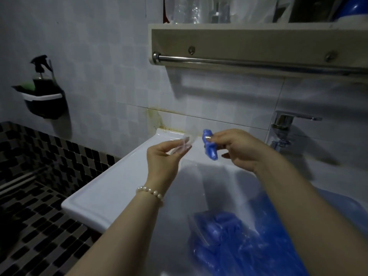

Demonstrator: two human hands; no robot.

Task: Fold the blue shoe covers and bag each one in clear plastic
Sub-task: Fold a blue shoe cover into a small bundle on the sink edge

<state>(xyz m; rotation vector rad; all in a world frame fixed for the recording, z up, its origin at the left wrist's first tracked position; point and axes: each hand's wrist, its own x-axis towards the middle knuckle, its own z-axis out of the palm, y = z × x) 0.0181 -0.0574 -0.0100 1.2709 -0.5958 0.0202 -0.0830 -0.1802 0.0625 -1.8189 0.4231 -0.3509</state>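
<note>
- Pinching a folded blue shoe cover (209, 146) at frame centre, the right hand (237, 148) curls its fingers.
- Left hand (163, 156) pinches a clear plastic bag (184, 144) just beside it.
- More blue covers (235, 240) lie lower right in the sink (111, 188).

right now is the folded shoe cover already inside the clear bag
No, the right hand pinches the folded shoe cover apart from the clear bag held in the left hand.

We see a white sink (111, 188) set against the tiled wall, its flat left ledge bare. In its basin lies a heap of blue covers (239, 242), with clear plastic (201, 232) over their left side.
</note>
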